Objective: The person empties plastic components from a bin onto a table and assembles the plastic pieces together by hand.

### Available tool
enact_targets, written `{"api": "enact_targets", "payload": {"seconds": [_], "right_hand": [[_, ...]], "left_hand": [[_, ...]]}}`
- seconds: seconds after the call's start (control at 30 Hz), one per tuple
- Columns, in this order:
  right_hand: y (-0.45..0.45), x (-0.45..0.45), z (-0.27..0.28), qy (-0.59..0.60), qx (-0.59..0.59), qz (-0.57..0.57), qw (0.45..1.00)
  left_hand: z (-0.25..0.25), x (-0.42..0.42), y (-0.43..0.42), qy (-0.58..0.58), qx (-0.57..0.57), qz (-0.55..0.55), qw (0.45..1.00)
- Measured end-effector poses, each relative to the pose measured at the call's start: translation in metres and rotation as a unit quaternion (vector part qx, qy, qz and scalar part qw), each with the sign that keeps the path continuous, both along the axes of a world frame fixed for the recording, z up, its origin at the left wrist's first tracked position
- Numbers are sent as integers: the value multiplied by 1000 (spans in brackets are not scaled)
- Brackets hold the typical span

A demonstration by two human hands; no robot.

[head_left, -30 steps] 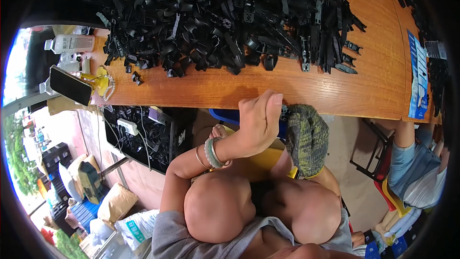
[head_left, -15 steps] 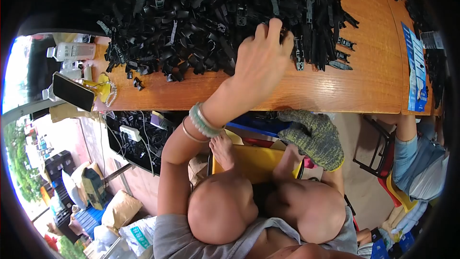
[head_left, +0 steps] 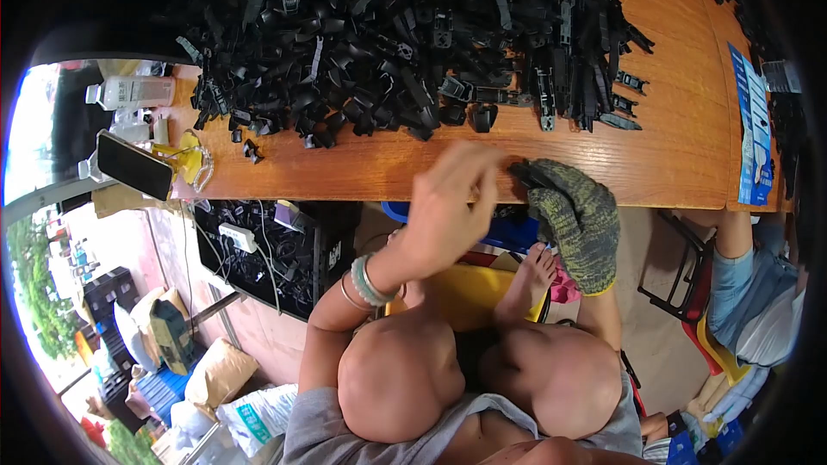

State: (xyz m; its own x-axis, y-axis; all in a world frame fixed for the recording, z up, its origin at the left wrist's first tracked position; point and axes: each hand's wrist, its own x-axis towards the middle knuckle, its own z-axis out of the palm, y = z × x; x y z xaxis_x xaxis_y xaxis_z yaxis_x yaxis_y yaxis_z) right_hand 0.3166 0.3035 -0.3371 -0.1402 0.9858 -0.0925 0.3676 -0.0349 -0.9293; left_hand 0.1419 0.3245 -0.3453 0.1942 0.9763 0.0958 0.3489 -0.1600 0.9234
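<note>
My left hand (head_left: 457, 202), bare and with bracelets (head_left: 366, 282) at the wrist, hovers by the table's front edge; its fingers are bent and smeared by motion, so I cannot tell if they hold anything. To its right, my right hand (head_left: 579, 228) wears a grey-yellow knitted glove, fingers closed together at the edge. Something dark shows at the glove's fingertips, too unclear to name. Beyond both hands spreads a large heap of black plastic parts (head_left: 345, 77), some long and clip-like, others short and curved.
A phone (head_left: 133, 165) leans on a yellow stand (head_left: 189, 158) at the left of the wooden table (head_left: 672, 155), near a bottle (head_left: 133, 92). Below are a bin of black parts (head_left: 258, 267) and a yellow stool (head_left: 465, 293). Another person (head_left: 749, 284) sits at right, by a blue-white packet (head_left: 751, 133).
My left hand has drawn back from the heap toward me, close to the glove. My gloved right hand has risen slightly to the table edge and turned.
</note>
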Motion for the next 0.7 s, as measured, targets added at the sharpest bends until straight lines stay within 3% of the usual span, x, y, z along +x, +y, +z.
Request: {"api": "enact_targets", "payload": {"seconds": [0.03,0.1,0.2,0.27,0.33,0.47,0.63,0.7], "right_hand": [[1,-1,8,0,-2,3,1000],[3,-2,16,82,-109,-43,990],[2,0,2,130,-79,-58,987],[-2,1,1,138,-44,-74,987],[-5,0,5,214,-96,-131,963],[-5,4,9,200,-135,-121,963],[-5,-3,-1,168,-51,-137,975],[-4,-2,7,151,-79,-135,976]], "left_hand": [[-10,-3,4,98,69,74,990],[-17,-3,16,135,95,94,982],[-23,5,26,289,177,115,934],[-21,6,26,295,173,114,933],[-22,4,27,301,176,112,930],[-27,-5,18,219,175,82,956],[-25,-9,7,114,101,79,985],[-26,-7,6,96,98,92,986]]}}
